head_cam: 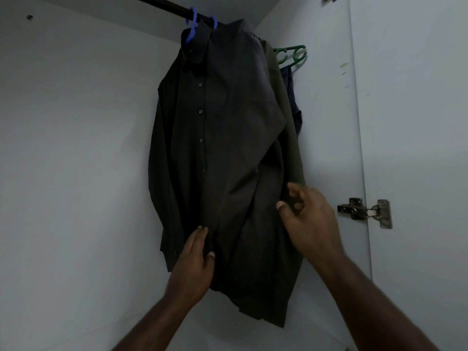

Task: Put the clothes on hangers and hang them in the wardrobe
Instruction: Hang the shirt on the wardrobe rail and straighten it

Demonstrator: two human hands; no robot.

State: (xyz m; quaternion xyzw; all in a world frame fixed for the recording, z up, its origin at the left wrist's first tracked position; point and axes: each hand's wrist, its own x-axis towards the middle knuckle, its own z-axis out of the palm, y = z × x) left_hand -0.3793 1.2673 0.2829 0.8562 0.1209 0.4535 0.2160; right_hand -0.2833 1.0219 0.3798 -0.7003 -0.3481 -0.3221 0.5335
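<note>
My left grip (196, 254) lies against the lower front of the dark shirt (215, 148), fingers mostly straight and pressed flat along the button placket, with the thumb resting on the cloth beside them. I judge it is there to steady the hem so the shirt falls straight rather than twisting on its hanger. My right grip (304, 214) is at the shirt's right edge, fingers loosely curled and thumb out; whether it pinches a fold of fabric or only brushes it I cannot tell, since the fingertips are partly hidden against the dark cloth. It looks placed to tug that side flat or to part this shirt from the garment behind.

The shirt is already in the wardrobe, buttoned down the front and hanging from a blue hanger (191, 29) hooked over the dark rail (162, 3). Its right side is bunched and folded over itself, which is likely why both hands are on it.

Just behind it hangs an olive garment (291, 138), and behind that a dark blue striped one (293, 102) on a green hanger (291, 55), all crowded toward the right side panel. The pale back wall (76, 148) to the left is bare, and a metal hinge (364, 211) sits on the door to the right.
</note>
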